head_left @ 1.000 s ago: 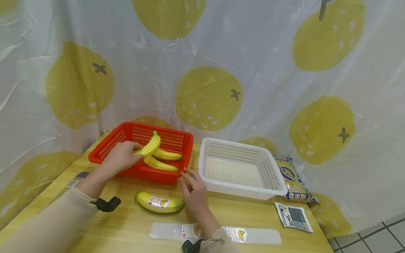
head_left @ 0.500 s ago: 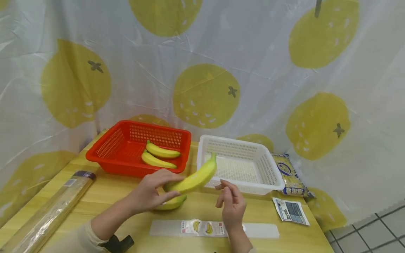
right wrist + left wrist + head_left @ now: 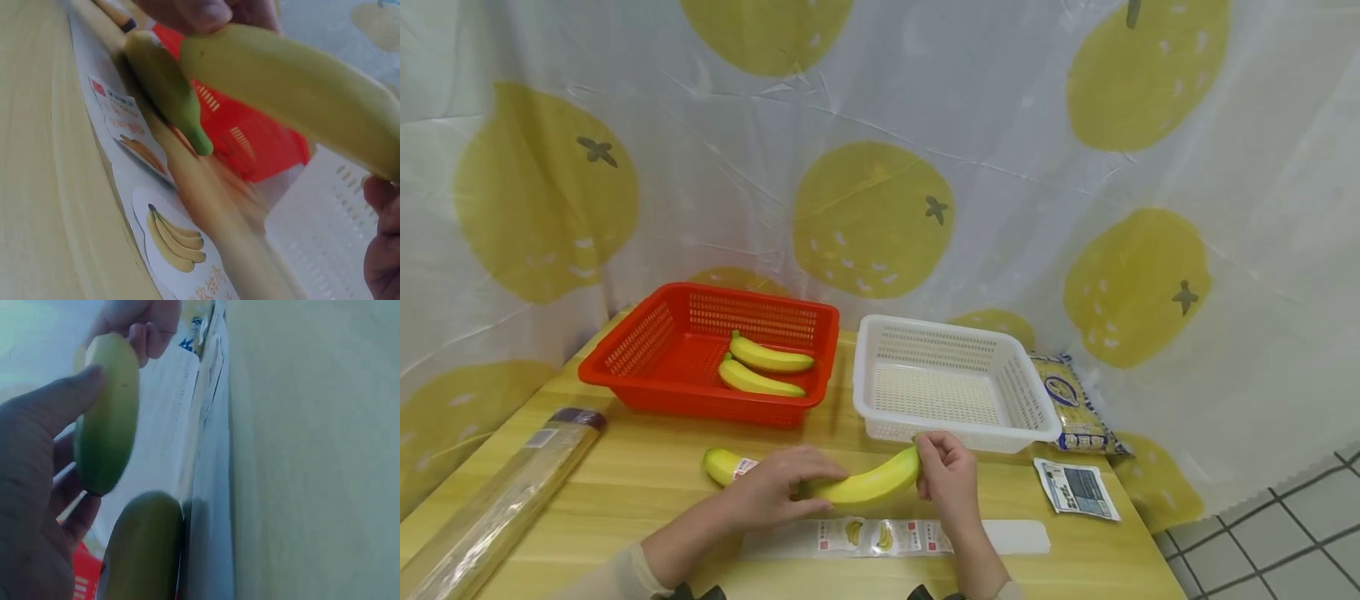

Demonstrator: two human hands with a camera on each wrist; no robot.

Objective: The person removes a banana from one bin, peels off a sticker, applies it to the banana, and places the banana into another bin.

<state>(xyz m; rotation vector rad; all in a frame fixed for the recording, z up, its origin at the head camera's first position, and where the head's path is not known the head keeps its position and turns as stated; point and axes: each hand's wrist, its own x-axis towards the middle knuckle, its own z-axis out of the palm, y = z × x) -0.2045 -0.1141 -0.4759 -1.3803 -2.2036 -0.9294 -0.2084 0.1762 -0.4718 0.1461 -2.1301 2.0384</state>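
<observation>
Above the table, a yellow banana (image 3: 880, 485) is held between both hands. My left hand (image 3: 778, 490) grips its left end, thumb on the near side and fingers behind, as the left wrist view also shows. At the stem end, my right hand (image 3: 951, 477) pinches the banana between thumb and fingers. A second banana (image 3: 721, 465) with a label lies on the table, partly hidden by the left hand. Below the hands lies a strip of banana-picture stickers (image 3: 868, 537) on pale backing. Two more bananas (image 3: 767, 357) lie in the red basket (image 3: 655, 400).
A white basket (image 3: 951, 435) stands right of the red one. A yellow-and-blue packet (image 3: 1075, 408) leans behind it, and a small white packet (image 3: 1078, 490) lies near the right edge. A long clear-wrapped roll (image 3: 512, 492) lies at the left. A fruit-print curtain (image 3: 730, 183) hangs behind.
My left hand has lifted a banana out of the red basket and brought it forward and right over the table. The right hand has moved right and now pinches the stem end.
</observation>
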